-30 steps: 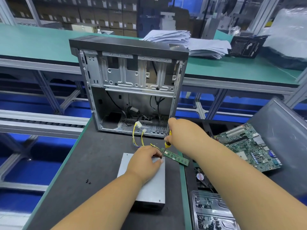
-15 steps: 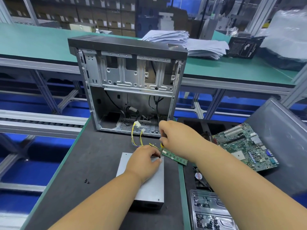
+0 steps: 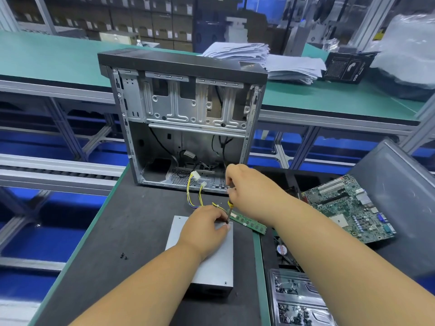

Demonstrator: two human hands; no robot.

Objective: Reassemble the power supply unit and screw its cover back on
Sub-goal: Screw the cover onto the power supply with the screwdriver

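The grey power supply unit [image 3: 211, 264] lies flat on the dark mat, its cover facing up. Yellow and blue cables [image 3: 191, 196] with white plugs run from its far end toward the case. My left hand [image 3: 204, 228] rests on the unit's far right corner, fingertips pinching at the tip of the screwdriver [image 3: 229, 209]. My right hand [image 3: 249, 189] grips the screwdriver's yellow-and-black handle from above and holds it nearly upright, tip on that corner. The screw itself is hidden under the fingers.
An open computer case [image 3: 183, 118] stands just behind. A green memory stick [image 3: 249, 224] lies right of the unit, a motherboard [image 3: 348, 208] further right. Two black screws [image 3: 123, 256] lie on the mat at left. A clear parts tray [image 3: 299, 302] and a fan [image 3: 282, 249] sit front right.
My right hand dropped and shifted left, then rose again, turning the screwdriver upright over the unit's corner. My left hand stayed on the unit.
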